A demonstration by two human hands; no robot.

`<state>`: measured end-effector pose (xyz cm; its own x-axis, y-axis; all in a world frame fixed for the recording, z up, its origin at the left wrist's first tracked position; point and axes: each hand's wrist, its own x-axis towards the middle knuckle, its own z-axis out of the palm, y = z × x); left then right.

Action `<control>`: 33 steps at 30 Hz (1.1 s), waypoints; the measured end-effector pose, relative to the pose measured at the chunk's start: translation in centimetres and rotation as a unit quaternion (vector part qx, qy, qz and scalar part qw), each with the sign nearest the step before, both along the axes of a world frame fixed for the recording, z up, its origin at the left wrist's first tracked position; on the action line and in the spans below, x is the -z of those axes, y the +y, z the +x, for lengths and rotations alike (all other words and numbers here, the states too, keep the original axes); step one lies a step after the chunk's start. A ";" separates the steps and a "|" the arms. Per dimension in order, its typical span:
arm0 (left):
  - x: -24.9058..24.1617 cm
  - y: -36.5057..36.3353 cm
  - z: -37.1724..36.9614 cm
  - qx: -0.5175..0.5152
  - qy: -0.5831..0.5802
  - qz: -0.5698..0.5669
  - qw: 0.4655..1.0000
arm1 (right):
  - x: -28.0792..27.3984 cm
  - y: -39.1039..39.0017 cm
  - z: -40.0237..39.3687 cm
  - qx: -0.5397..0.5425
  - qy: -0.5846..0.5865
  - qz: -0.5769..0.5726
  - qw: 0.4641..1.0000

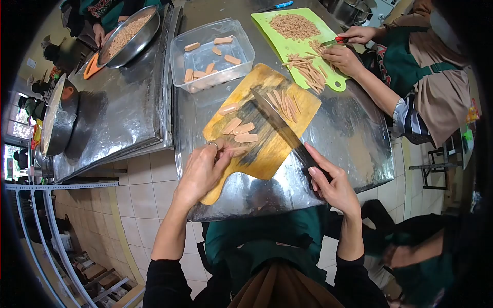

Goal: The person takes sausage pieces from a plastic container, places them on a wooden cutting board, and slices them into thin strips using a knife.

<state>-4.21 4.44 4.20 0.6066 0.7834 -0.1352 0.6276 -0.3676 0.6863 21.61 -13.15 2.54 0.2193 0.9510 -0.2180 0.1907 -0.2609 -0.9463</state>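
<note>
A wooden cutting board [267,77] lies tilted in front of me on the metal table. My right hand [331,179] is wrapped round the dark handle of a large kitchen knife [277,122], its blade slanting up and left over the board. Fingers of my left hand [203,169] pinch a sausage piece [237,151] at the board's lower left. Just above it rest several short sausage pieces [246,138], some with flat cut faces. Thin sausage strips [286,105] are spread on the right of the blade.
Behind the board stands a clear plastic container [248,51] with several sausage pieces. At the right, a co-worker's hands [345,59] cut strips with a red-handled knife [335,40] on a green board [262,24]. Another person holds a metal bowl [153,32] of chopped bits.
</note>
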 end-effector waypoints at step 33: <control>1.6 -1.3 4.5 0.032 -0.098 0.160 0.982 | -3.2 1.4 1.9 -0.106 -0.213 0.012 0.971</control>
